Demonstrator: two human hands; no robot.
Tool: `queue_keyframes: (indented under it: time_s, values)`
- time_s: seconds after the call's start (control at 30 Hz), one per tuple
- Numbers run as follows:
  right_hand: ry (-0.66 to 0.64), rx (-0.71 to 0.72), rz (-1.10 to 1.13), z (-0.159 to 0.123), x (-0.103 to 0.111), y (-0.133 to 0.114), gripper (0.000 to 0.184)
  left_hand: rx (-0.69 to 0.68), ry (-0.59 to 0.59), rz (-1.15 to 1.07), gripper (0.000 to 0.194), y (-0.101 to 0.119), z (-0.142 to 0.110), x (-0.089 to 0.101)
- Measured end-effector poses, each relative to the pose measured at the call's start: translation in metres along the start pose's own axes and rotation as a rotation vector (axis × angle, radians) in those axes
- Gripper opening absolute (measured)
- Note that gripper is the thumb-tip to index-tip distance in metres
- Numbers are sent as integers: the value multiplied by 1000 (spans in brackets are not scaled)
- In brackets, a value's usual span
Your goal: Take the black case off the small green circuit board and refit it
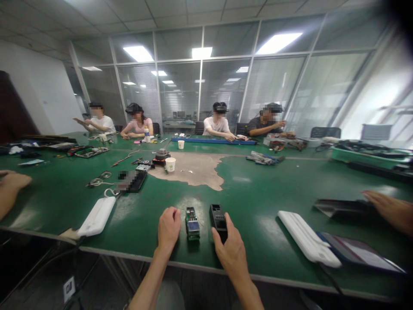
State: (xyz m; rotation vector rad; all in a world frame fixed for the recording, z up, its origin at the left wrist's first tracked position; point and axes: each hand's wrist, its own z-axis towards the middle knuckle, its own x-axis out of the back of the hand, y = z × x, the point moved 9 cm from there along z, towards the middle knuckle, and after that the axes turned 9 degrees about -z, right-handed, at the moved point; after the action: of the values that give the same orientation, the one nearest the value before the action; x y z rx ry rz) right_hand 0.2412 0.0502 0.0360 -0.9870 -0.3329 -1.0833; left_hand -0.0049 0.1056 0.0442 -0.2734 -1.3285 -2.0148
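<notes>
R hand (232, 249) fingers parted, holding blk case (217, 214), L hand (168, 230) curled, grip unclear, by PCB (193, 226), both items pointing lengthwise away

Light panels (279, 43) glare on glass (179, 86); green table (242, 180) shines; edges blurred

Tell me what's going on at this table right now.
The person's right hand grips the near end of a black casing. A circuit board with a small screen lies on the green table between the hands, apart from the casing. The left hand is curled beside the board; whether it holds anything is hidden. Four people sit across the table.
</notes>
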Motion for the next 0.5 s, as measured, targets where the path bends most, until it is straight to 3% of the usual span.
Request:
queue_keyframes:
  time_s: [0.17,0.3,0.4,0.5]
  values:
    - [-18,-37,43,1,4,-2,66,-2,4,5,29,0,0,0]
    - [-42,-147,133,5,15,-11,69,1,3,-10,29,1,0,0]
    - [-48,-187,195,8,21,-30,70,3,-1,-25,30,2,0,1]
    - [-63,-113,227,9,18,-60,70,12,-8,-32,30,2,0,2]
